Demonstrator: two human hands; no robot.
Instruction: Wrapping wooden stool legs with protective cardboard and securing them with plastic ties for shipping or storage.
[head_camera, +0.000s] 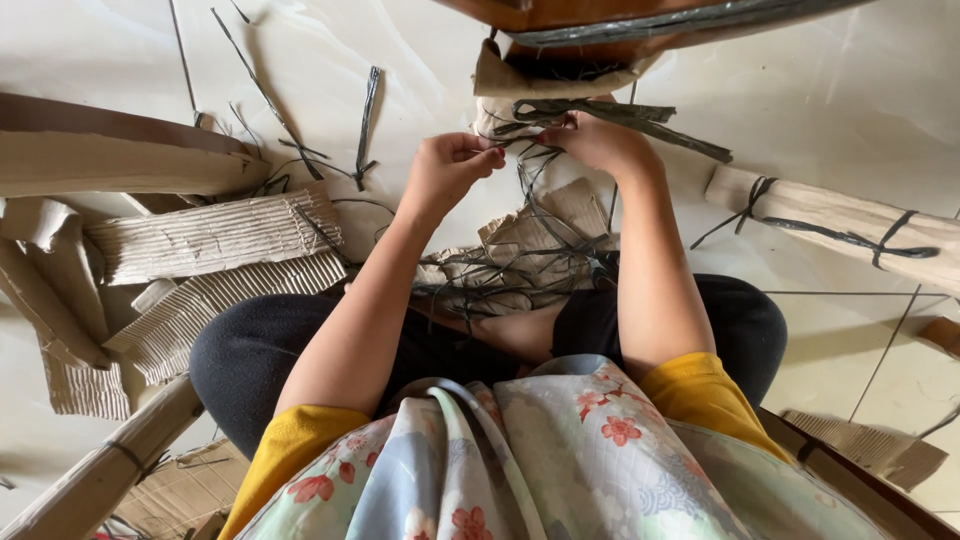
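Observation:
I sit cross-legged on a pale tiled floor. My left hand (450, 165) pinches a thin dark string (512, 143) between its closed fingers. My right hand (592, 137) grips the same dark string where it wraps a folded piece of cardboard (505, 88) in front of me. Both hands are close together, just below that cardboard. A tangle of loose dark strings (530, 262) lies over torn cardboard scraps (560, 215) between my knees.
Corrugated cardboard sheets (215, 235) pile up at my left. A tied cardboard roll (830, 222) lies at the right, another rolled bundle (100, 475) at the lower left. A brown wooden edge (600, 15) is at the top. Loose string pieces (365, 120) lie on the floor.

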